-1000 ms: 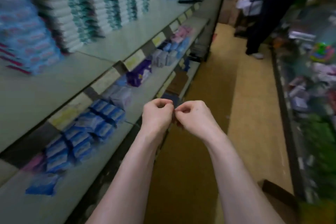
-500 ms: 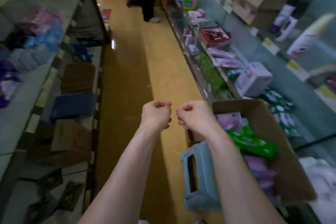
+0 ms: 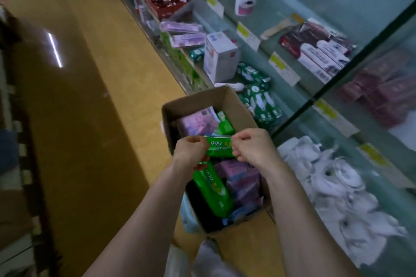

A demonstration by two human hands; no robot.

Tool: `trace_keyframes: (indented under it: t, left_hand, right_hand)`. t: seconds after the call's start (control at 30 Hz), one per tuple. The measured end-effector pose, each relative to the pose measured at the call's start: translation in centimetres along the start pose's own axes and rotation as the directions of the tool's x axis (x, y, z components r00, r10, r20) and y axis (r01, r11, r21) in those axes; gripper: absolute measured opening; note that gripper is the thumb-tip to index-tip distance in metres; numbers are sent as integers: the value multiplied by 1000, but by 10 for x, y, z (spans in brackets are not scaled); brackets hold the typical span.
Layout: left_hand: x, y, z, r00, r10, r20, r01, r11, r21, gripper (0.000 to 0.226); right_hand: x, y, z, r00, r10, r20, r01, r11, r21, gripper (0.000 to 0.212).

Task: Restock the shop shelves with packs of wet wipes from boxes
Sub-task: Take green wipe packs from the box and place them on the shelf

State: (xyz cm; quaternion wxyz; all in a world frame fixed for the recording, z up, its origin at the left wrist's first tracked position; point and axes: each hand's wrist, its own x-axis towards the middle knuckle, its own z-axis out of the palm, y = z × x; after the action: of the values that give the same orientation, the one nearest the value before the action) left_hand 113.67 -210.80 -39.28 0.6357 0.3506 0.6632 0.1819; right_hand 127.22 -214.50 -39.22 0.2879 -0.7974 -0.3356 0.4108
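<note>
The left hand (image 3: 191, 153) and right hand (image 3: 254, 148) each pinch an end of a green wet-wipe pack (image 3: 219, 147) held over the open cardboard box (image 3: 198, 101). Purple and green packs still fill the box, so restocking the right-hand shelves (image 3: 290, 101) looks far from done.

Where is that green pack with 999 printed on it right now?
The green 999 pack is held between the left hand and right hand, just above the open cardboard box on the floor.
</note>
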Motion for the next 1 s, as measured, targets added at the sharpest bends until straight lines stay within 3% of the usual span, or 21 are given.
trace_keyframes:
  t: [0.2,0.3,0.4,0.47,0.57,0.67,0.8,1.0]
  left_hand:
    - [58,-4,11,999,-25,-39,31,986,164,2]
    - [93,-3,11,997,36,-67,-14,952,305,3]
    - [135,-9,9,996,12,-89,25,915,403,10]
    - [162,-17,9,995,-41,-92,78,892,446,29]
    - [191,-31,12,977,-207,-53,213,927,310,57]
    - [210,-38,13,925,-380,24,373,918,131,56]
    - [224,-31,11,877,-454,156,426,886,182,35]
    - [216,-31,21,866,-442,233,383,887,260,37]
  right_hand:
    - [46,53,-2,975,214,-62,-204,969,139,4]
    - [69,69,6,949,311,-57,-299,942,153,43]
    - [97,85,19,921,385,-65,-378,920,103,59]
    - [114,94,31,883,464,-69,-455,883,118,67]
    - [135,100,44,829,557,-45,-538,817,207,74]
    - [151,106,51,780,624,-42,-595,761,257,81]
    - [161,110,59,738,675,6,-613,666,424,69]
    - [158,117,65,721,692,6,-575,595,561,60]
